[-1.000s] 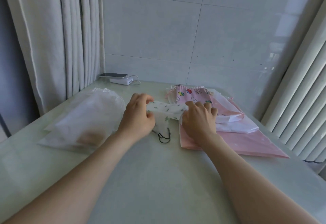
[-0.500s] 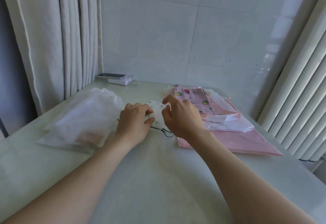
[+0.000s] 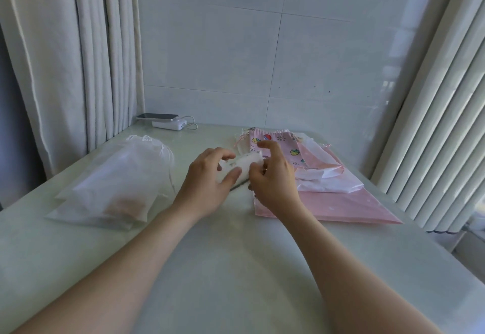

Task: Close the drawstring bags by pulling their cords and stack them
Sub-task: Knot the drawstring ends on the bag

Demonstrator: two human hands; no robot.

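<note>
1. Near mid-surface, between both grips: small white bag, faintly printed, bunched into a short roll; resting on the surface or held just above it, impossible to tell.
2. Left grip wrapped round the roll's left end, thumb on the near side, fingers curled over the top.
3. Right grip pinching the roll's right end with curled fingers and thumb, index finger raised clear of the bag; that end of the roll hidden behind the knuckles.
4. Just under the roll, a short stretch of dark cord visible between the two grips; its attachment not discernible.
5. Right of the grips: large pink bag lying flat, white bag on top of it, and at the far end a pink printed bag with gathered mouth, partly covered by the right grip.
6. Left of the grips, near but apart: pile of translucent bags, mouths gathered toward the far side.
7. Far left, by the wall: phone lying on a white power bank.
8. Curtain hanging along the left edge.
</note>
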